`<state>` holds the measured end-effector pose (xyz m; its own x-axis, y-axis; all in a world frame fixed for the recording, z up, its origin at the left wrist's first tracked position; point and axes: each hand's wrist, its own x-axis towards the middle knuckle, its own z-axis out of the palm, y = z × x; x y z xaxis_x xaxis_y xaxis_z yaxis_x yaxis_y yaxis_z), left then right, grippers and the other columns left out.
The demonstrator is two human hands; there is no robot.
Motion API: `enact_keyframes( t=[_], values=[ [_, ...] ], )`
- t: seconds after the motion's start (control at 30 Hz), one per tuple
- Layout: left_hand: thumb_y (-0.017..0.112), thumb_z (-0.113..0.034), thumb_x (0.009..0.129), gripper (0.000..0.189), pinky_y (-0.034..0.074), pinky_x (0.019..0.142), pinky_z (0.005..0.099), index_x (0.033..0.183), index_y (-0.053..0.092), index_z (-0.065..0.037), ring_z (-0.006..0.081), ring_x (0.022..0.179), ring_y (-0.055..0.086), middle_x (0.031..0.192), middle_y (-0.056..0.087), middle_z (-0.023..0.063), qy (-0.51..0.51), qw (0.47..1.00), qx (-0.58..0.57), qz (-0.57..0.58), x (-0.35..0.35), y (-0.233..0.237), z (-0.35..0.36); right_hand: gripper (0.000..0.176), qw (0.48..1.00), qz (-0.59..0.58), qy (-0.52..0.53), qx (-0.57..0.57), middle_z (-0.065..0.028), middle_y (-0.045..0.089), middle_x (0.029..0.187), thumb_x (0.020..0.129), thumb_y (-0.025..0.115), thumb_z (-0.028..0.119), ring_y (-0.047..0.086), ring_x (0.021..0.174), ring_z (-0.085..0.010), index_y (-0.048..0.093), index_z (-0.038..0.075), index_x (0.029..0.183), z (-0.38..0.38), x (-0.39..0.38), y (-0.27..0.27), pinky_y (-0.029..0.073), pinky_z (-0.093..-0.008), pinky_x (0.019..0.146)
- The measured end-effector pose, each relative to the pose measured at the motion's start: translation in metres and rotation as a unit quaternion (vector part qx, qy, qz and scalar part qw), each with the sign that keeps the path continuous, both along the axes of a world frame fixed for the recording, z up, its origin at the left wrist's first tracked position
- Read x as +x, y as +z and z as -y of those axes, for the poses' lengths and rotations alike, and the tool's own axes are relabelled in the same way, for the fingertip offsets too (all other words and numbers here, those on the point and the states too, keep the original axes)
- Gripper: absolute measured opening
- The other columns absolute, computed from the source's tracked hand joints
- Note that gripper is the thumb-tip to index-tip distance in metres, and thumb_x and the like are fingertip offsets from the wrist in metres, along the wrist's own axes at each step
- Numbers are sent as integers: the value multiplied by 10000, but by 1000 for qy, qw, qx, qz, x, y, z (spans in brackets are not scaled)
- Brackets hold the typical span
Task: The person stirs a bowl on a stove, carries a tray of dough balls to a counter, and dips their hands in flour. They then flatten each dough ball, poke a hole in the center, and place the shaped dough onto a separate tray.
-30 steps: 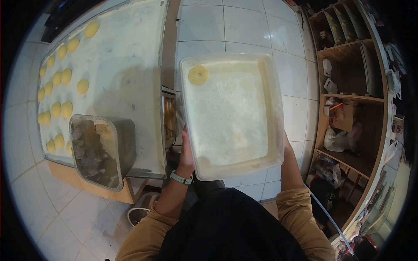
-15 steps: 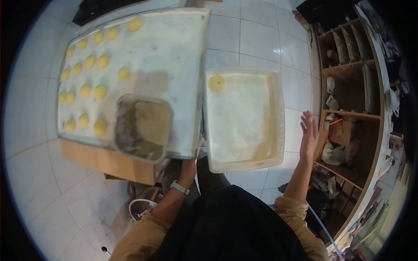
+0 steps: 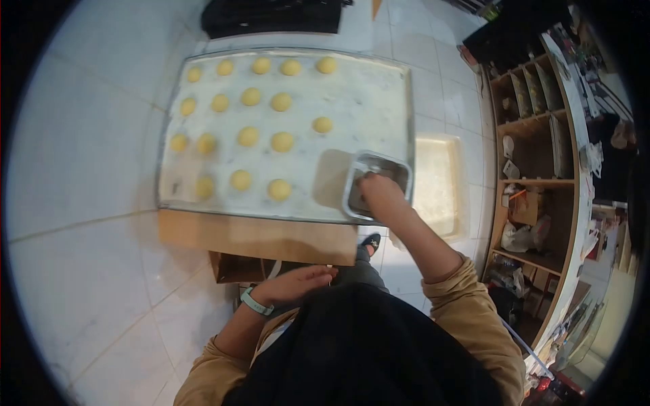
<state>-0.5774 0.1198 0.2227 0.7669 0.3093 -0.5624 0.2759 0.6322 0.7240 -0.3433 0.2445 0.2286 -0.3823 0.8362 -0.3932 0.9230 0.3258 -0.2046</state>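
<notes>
My right hand [image 3: 380, 193] reaches down into a small square metal container [image 3: 405, 177]. Its fingers look curled, and whatever they grip is hidden inside. The container rests on the front right corner of a large, white-dusted tray [image 3: 365, 88]. Several round yellow dough balls stand in rows on this tray; one dough ball [image 3: 322, 124] lies nearest the container. Close to my body, in front of the wooden table edge, my left hand [image 3: 301, 281] has its fingers stretched out and holds nothing. A pale watch [image 3: 256, 302] is on that wrist.
A translucent plastic bin [image 3: 462, 189] stands right of the tray, partly hidden by my right arm. Wooden shelves [image 3: 538, 181] with bags and trays line the right side. Below the tray is a wooden table [image 3: 257, 237]. A black object [image 3: 271, 17] lies beyond it.
My right hand has moved left from beside the bin into the metal container. My left hand has come away from the tray's front corner toward my body. The view has shifted left.
</notes>
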Motion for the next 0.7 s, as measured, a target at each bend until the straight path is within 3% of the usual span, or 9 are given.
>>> enact_keyframes(
  t=[0.1,0.13,0.3,0.37,0.5,0.57,0.6,0.67,0.7],
  values=[
    [395,-292,935,420,326,971,303,1233,424,3,165,1153,428,1204,492,113,120,991,-17,53,-46,19,-21,79,998,66,5,1,-175,611,821,679,572,36,607,770,-323,619,20,742,-2,1,10,496,-391,690],
    [371,-318,937,447,324,980,320,1230,418,17,183,1160,427,1220,479,126,179,980,-21,81,-58,18,-25,92,999,-15,-19,29,-186,604,863,684,565,34,588,814,-337,619,8,754,3,9,18,479,-393,726],
    [315,-416,930,566,305,1006,351,1257,353,44,229,1188,408,1267,428,160,340,917,-98,184,-78,27,-46,269,979,-158,-56,116,-172,564,1053,758,571,93,557,943,-332,570,-18,1004,27,-55,108,465,-374,792],
    [270,-494,912,650,286,1016,353,1277,316,41,242,1210,379,1284,408,167,445,808,-228,312,-74,34,-62,326,954,-238,65,169,-178,531,1125,775,586,109,515,1046,-318,537,-13,1074,29,-104,98,437,-381,858],
    [307,-515,895,687,276,1020,352,1274,314,57,244,1233,345,1310,378,170,515,746,-188,378,-104,32,-88,501,939,-254,184,141,-190,343,1331,865,457,276,295,1263,-302,355,-6,1266,11,-195,53,211,-440,1038],
    [355,-493,885,704,258,1037,358,1289,269,77,274,1257,305,1327,343,194,449,616,-168,625,-141,-8,-93,538,939,-228,214,144,-184,303,1357,880,402,322,260,1281,-294,306,-9,1293,-19,-228,32,171,-441,1051],
    [355,-493,885,704,258,1037,358,1289,269,77,274,1257,305,1327,343,194,452,615,-159,626,-151,4,-93,577,940,-198,235,146,-177,263,1382,895,347,368,225,1299,-285,257,-12,1320,-39,-244,23,130,-441,1064],
    [351,-494,887,715,239,1051,346,1284,267,94,256,1263,294,1333,329,198,691,635,-72,339,-167,40,-79,593,933,-188,245,182,-172,257,1387,901,310,393,213,1304,-277,239,-12,1328,-76,-277,1,120,-441,1066],
    [351,-494,887,715,239,1051,346,1284,267,94,256,1263,294,1333,329,198,693,633,-71,336,-176,38,-72,609,927,-173,250,219,-166,251,1391,907,273,419,200,1310,-269,222,-12,1336,-90,-291,-8,111,-442,1069]
  ],
)
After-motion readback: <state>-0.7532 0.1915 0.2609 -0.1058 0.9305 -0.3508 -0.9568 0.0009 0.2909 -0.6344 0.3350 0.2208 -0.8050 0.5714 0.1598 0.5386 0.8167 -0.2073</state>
